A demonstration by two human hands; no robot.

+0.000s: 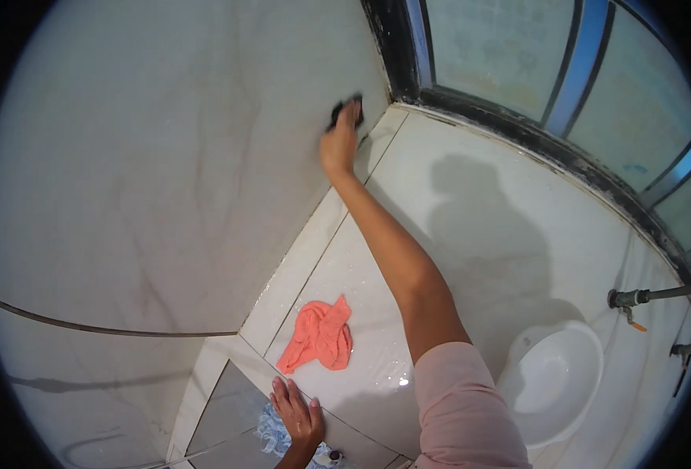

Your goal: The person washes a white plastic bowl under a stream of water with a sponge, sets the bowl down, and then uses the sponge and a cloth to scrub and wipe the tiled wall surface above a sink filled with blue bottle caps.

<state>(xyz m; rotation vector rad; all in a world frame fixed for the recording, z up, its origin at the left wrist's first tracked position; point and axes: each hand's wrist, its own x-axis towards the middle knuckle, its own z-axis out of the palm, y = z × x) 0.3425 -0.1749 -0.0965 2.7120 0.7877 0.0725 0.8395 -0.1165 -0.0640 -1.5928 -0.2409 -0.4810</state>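
My right hand (341, 148) is stretched far out along the wet, pale wall (166, 156), close to the corner by the window frame. Its fingers press a small black pad (347, 112) against the wall; motion blurs the pad, so its exact kind is unclear. My left hand (300, 412) rests with fingers outstretched at the near edge of the white tiled ledge (384, 313), holding nothing. Just beyond its fingertips a crumpled coral cloth (318, 336) lies on the ledge. Under that hand, lower down, some blue-and-white crumpled material (271, 431) shows in part.
A white plastic basin (556, 383) stands on the right, partly behind my sleeve. Past it a pipe with an orange-handled tap (631, 305) juts out, with another valve (683, 350) below. A dark-edged window frame (517, 133) borders the ledge's far side. Water drops glisten on the tiles.
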